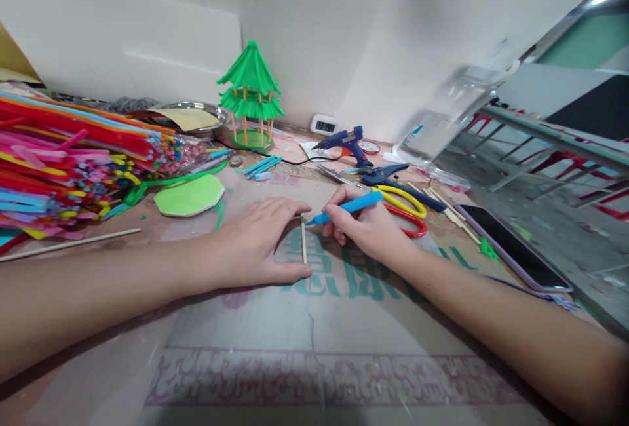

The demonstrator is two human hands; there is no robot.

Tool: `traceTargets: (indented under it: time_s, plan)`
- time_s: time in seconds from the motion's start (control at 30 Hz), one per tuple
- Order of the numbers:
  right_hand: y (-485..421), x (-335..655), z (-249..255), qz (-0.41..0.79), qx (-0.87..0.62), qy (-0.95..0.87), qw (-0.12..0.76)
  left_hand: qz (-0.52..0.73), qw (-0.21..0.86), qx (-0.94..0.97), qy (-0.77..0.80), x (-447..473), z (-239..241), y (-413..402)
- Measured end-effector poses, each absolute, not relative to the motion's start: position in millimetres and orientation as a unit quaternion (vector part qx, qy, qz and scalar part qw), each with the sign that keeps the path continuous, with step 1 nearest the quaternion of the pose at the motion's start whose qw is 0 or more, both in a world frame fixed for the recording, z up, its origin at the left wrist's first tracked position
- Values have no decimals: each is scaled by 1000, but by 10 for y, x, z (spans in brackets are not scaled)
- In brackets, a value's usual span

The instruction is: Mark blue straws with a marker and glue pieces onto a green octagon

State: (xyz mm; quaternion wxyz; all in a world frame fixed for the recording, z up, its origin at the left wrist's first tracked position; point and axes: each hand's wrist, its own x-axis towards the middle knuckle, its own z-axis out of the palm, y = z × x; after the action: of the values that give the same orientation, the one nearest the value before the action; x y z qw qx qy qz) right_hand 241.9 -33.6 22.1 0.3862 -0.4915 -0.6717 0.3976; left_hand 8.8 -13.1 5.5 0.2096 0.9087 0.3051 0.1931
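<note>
Short pale stick (303,242); blue pen (360,203) slanted, tip beside stick.

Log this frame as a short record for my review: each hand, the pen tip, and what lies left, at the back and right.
Left hand: holds a short stick end to end, thumb at the near end, fingers at the far end
Right hand: grips a blue pen
Pen tip: beside the stick's far half; contact unclear
Left: pipe cleaners, green card
Back: green-roofed model, clock, glue gun
Right: phone
</note>
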Motion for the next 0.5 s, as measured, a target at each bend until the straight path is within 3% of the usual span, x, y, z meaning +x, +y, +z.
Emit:
traceTargets:
  time_s: [0.5]
  plan:
    - [-359,2423,273,432,-492,-678,334,185,212,908,310,96,79,-134]
